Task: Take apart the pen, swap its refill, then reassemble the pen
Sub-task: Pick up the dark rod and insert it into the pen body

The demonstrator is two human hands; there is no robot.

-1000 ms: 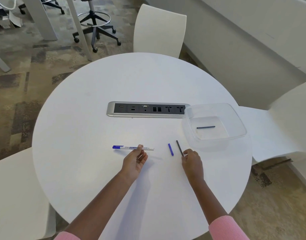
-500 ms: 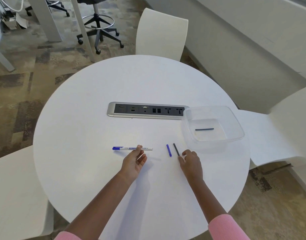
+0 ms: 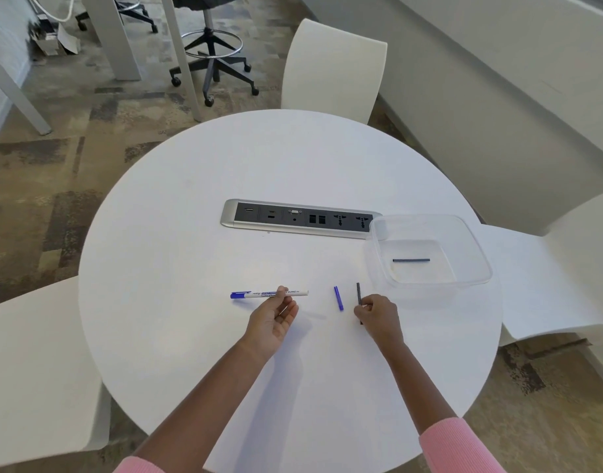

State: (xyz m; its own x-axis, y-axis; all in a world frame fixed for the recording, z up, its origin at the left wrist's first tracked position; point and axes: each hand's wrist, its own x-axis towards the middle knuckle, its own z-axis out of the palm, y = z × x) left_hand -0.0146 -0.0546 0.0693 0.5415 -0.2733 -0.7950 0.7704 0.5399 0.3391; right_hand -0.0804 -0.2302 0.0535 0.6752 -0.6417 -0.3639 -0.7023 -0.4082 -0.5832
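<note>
A white marker pen [image 3: 259, 294] with a blue cap at its left end lies across the round white table [image 3: 293, 158]. My left hand [image 3: 274, 319] is palm up, pinching the pen near its open right end. My right hand [image 3: 378, 314] is closed on a thin dark refill [image 3: 358, 292], which sticks out away from me past the fingertips. A small blue end piece [image 3: 338, 298] lies loose on the table between my hands. A second dark refill [image 3: 411, 260] rests inside a clear plastic container [image 3: 426, 217] at the right.
A silver and black socket panel [image 3: 300, 220] is set into the table's middle, touching the container's far left corner. White chairs stand at the far side [image 3: 334, 70], the right [image 3: 566, 268] and the near left [image 3: 30, 353].
My right hand has moved up over the near end of the dark refill and closed on it; the refill has turned from slanted to nearly straight. The left hand and pen have stayed put.
</note>
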